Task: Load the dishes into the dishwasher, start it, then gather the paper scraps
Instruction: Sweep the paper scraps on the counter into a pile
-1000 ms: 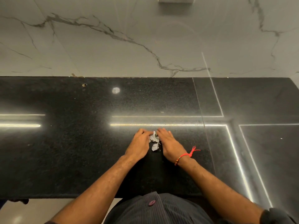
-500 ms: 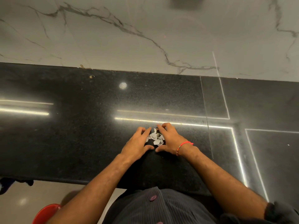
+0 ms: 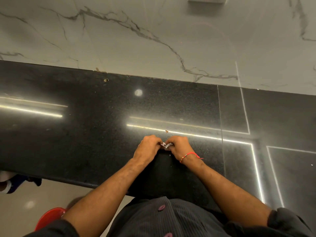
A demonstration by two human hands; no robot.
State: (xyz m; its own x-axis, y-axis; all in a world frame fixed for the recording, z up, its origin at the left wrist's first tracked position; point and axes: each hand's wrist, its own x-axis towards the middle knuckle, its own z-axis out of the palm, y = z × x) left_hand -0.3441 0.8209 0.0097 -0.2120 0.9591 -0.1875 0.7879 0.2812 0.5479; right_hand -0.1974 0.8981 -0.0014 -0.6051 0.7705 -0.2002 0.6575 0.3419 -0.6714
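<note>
Left hand (image 3: 148,147) and right hand (image 3: 179,147), fingers curled, grasp the paper scraps (image 3: 165,145) between them on the black desk (image 3: 85,137).

left hand (image 3: 148,147) fingers curled | right hand (image 3: 179,147) curled, touching left

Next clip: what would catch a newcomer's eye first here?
Two hands meet mid-counter, the left hand and right hand curled round a small clump of paper scraps. The glossy black countertop mirrors bright light strips, and a red thread bracelet circles the right wrist.
</note>
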